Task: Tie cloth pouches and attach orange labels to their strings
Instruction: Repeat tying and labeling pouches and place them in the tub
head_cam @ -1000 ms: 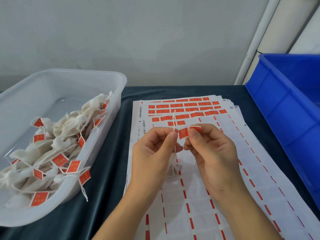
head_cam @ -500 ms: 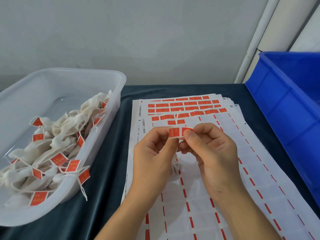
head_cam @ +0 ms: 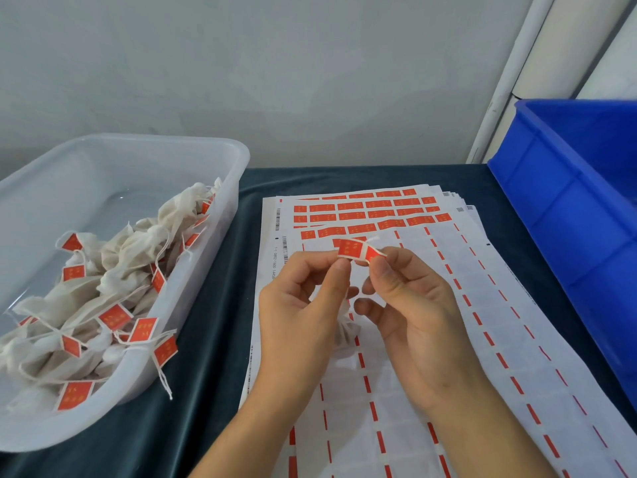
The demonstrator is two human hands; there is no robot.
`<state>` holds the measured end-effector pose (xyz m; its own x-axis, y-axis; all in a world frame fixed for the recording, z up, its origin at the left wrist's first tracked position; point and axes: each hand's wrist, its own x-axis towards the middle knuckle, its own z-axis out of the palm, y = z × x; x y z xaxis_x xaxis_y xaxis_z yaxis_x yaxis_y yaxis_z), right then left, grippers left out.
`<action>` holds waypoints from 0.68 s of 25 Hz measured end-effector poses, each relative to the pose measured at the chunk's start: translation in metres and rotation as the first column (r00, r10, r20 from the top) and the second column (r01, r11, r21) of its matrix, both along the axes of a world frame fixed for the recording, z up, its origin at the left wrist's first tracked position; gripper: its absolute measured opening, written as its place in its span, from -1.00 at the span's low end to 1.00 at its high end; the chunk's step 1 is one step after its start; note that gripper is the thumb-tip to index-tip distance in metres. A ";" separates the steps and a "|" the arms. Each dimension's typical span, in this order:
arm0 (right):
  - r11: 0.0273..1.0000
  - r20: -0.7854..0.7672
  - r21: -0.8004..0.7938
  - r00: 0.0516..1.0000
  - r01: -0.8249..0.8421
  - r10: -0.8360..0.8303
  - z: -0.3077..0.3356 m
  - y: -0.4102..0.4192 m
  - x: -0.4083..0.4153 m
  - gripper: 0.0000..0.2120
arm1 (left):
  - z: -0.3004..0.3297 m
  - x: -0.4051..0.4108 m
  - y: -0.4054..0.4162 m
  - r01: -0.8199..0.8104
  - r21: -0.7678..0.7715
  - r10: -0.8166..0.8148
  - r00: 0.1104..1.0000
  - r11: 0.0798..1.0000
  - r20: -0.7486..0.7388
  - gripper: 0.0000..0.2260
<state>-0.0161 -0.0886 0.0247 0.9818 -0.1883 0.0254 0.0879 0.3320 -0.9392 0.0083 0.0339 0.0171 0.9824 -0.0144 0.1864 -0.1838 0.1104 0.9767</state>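
Observation:
An orange label point(head_cam: 352, 250) is held up over the sticker sheets, bent in the middle. My left hand point(head_cam: 303, 312) pinches its left half between thumb and forefinger. My right hand point(head_cam: 413, 305) pinches its right half point(head_cam: 372, 253). A small white cloth pouch point(head_cam: 346, 334) hangs below and between the two hands, mostly hidden by my left hand. Its string is not plainly visible. On the table lies a stack of label sheets point(head_cam: 396, 339), with orange labels point(head_cam: 365, 212) left in the far rows.
A clear plastic tub point(head_cam: 144, 160) at the left holds several tied pouches with orange labels point(head_cam: 113, 317). A blue crate point(head_cam: 579, 215) stands at the right edge. A dark cloth point(head_cam: 213, 305) covers the table. A wall is close behind.
The label has been pulled wider between the two hands, and its left half now faces me more fully. The upright string seen a second ago is gone from view.

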 end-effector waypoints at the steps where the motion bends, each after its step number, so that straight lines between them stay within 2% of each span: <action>1: 1.000 0.008 0.005 1.000 -0.018 0.018 0.001 0.000 0.000 -0.69 | 0.000 0.000 0.000 0.003 -0.011 -0.003 1.000 1.000 -0.008 -0.90; 3: 0.999 0.023 0.006 0.999 -0.039 0.038 0.002 0.000 -0.001 -0.68 | 0.000 0.000 0.001 0.011 -0.015 -0.012 1.000 1.000 -0.027 -0.90; 8: 0.996 0.084 0.081 0.996 -0.037 0.030 0.004 0.002 -0.001 -0.87 | 0.001 0.002 0.002 0.011 -0.059 -0.016 0.996 0.998 -0.087 -0.87; 12: 0.993 0.085 0.073 0.993 -0.094 0.087 0.004 0.003 -0.001 -0.75 | 0.001 0.004 0.003 -0.028 -0.173 -0.003 0.985 0.984 -0.174 -0.85; 14: 0.995 0.085 0.053 0.993 -0.083 0.078 0.004 0.004 -0.002 -0.72 | 0.001 0.004 0.003 -0.047 -0.183 0.012 0.982 0.982 -0.188 -0.86; 17: 0.999 0.078 -0.039 0.997 -0.016 0.019 0.002 0.004 -0.001 -0.83 | 0.002 0.004 0.003 -0.036 -0.180 0.003 0.984 0.983 -0.181 -0.84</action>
